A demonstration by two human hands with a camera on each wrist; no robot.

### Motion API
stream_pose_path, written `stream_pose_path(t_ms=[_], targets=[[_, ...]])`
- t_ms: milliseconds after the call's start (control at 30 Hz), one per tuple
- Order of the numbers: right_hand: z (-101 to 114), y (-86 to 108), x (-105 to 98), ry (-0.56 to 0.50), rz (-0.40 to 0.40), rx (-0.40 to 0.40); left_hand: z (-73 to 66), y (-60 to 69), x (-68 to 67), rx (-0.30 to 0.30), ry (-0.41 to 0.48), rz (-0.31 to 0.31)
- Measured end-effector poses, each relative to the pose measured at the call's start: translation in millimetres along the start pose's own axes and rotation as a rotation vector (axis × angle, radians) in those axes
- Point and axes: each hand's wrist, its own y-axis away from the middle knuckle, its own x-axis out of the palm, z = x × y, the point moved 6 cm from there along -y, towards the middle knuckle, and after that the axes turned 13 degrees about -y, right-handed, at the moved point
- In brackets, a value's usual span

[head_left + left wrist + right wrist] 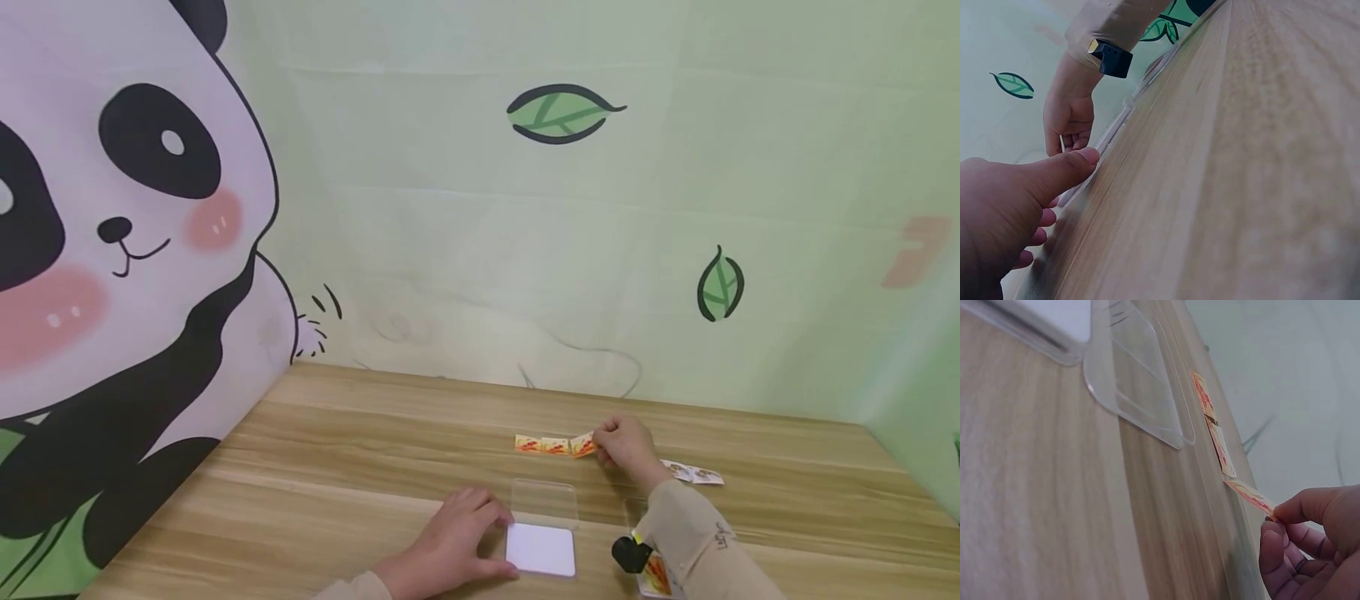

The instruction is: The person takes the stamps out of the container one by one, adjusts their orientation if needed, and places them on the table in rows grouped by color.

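Observation:
My right hand (628,446) pinches the right edge of a small orange-and-yellow printed card (582,445) between thumb and fingertips. Its other end is low at the table; the right wrist view shows it tilted. Two similar cards (553,446) lie in a row just left of it. Nearer me, my left hand (457,542) holds the left side of a clear plastic case (543,497), thumb at the near corner and fingers at the far one. The case lies opened flat, with a white sheet (540,550) in its near half.
Pale printed cards (692,472) lie to the right of my right hand. Under my right forearm is a second clear case with an orange picture (657,575), partly hidden by the sleeve and black wrist camera (631,553). A cloth backdrop (450,250) stands behind the wooden table (315,475).

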Motion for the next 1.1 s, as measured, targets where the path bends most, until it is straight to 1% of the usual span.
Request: stream_pose_path(t_ms=[233,367,467,600,900,1100], targets=[[-2.6,-0.9,-1.2,-0.003,-0.011,0.027,-2.2,-1.3,-1.4,-0.005,0.01,0.026],[-2.8,0.2,-2.7,0.028,-0.012,0.035,-3.4,-1.9,-2.0,-0.001,0.006,0.014],[-1.7,1.6,-3.5,0.061,-0.01,0.031,-3.8,-2.2,-1.7,0.005,-0.004,0.005],[-1.7,2.6,-3.6,0.092,-0.006,0.03,-3.5,-2.2,-0.5,0.003,-0.004,0.009],[-3.2,2.2,-4.5,0.152,-0.026,0.001,-2.0,-2.2,1.6,-0.021,0.012,0.031],[0.3,2.4,-4.1,0.208,-0.019,-0.015,-0.6,-0.3,1.3,-0.017,0.015,0.019]])
